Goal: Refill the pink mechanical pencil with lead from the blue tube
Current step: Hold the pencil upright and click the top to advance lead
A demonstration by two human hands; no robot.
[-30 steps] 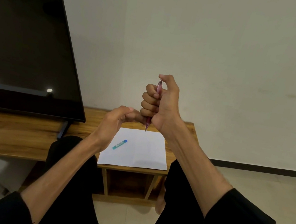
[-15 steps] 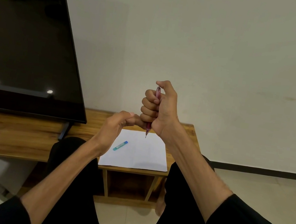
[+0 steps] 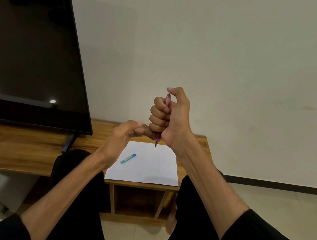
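Wood bench [image 3: 24, 146] w/ paper [image 3: 151, 170], blue tube [image 3: 128, 158]; right-hand fingers [image 3: 159, 112] fisted round pink pencil [image 3: 167, 102], left hand [image 3: 123, 137] curled.

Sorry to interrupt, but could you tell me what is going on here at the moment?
A seated person is holding a pink mechanical pencil upright in the fist of the right hand, tip down, thumb on its top end. The left hand is curled beside the pencil's lower part; whether it touches it or has anything in its grip cannot be told. A small blue lead tube lies untouched on a white sheet of paper on the low wooden table.
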